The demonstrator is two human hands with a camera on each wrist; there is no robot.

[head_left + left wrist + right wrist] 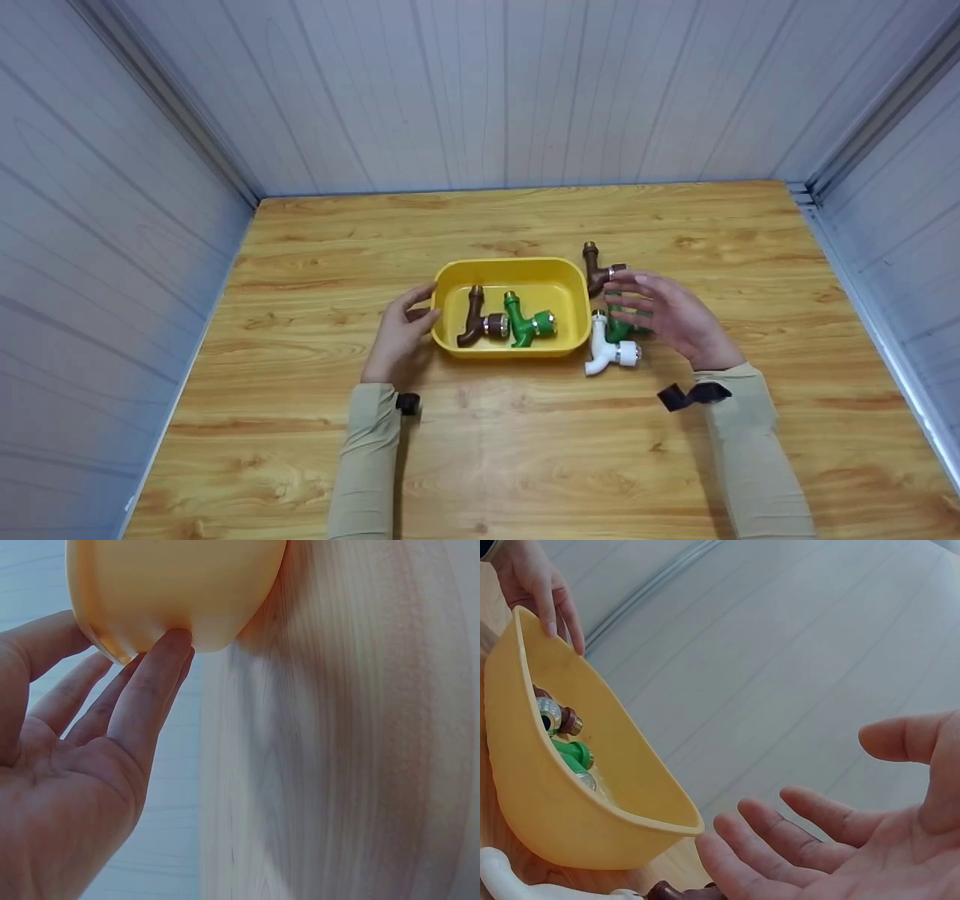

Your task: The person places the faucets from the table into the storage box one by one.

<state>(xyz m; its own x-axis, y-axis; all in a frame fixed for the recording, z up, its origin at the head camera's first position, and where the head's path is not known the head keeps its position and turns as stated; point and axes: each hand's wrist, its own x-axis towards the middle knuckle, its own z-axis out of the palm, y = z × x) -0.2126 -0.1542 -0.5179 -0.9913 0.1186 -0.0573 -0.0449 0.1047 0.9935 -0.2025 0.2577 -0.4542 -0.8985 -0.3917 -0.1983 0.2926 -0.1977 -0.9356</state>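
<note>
A yellow plastic basin (510,352) stands on the table with a brown tap (474,319) and a green tap (526,322) lying inside. My left hand (401,330) holds its left end, thumb at the rim and fingers against the outer wall (172,585). Off the basin's right end, my right hand (675,319) hovers with fingers extended and apart, palm facing the basin, nothing in it. Beneath and beside that hand lie a white tap (606,349), a second green tap (616,326), partly covered by the fingers, and another brown tap (592,268).
The wood-grain table (480,450) is bordered by a pale panelled wall (487,97) at the back and walls at both sides. Black straps (705,394) hang at the wrists.
</note>
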